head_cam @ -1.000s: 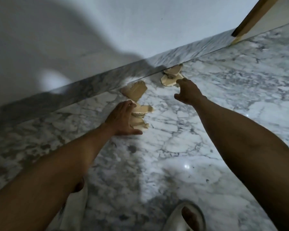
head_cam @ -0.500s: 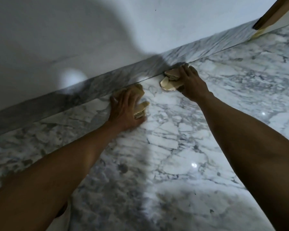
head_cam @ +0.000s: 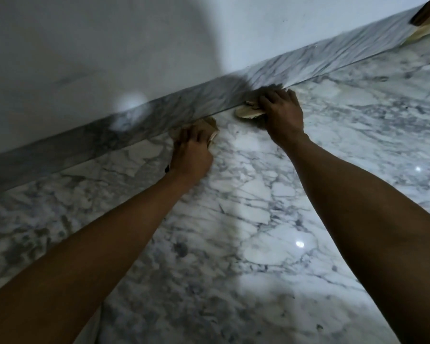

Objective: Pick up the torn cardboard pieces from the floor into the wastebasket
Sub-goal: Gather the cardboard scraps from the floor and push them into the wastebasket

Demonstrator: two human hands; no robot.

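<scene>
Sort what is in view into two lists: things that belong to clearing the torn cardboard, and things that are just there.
Belongs to the job:
- left hand, gripping the brown torn cardboard pieces by the skirting
- right hand, gripping the pale tan torn cardboard pieces

Just there:
- grey-veined white marble floor
- marble skirting strip
- plain white wall
- wooden frame, top right corner

No wastebasket is in view.

Two clumps of cardboard pieces lay on the floor (head_cam: 258,219) against the baseboard (head_cam: 134,130). The left hand (head_cam: 191,152) covered the left clump (head_cam: 209,125); the right hand (head_cam: 283,112) covered the right clump (head_cam: 246,112).
</scene>
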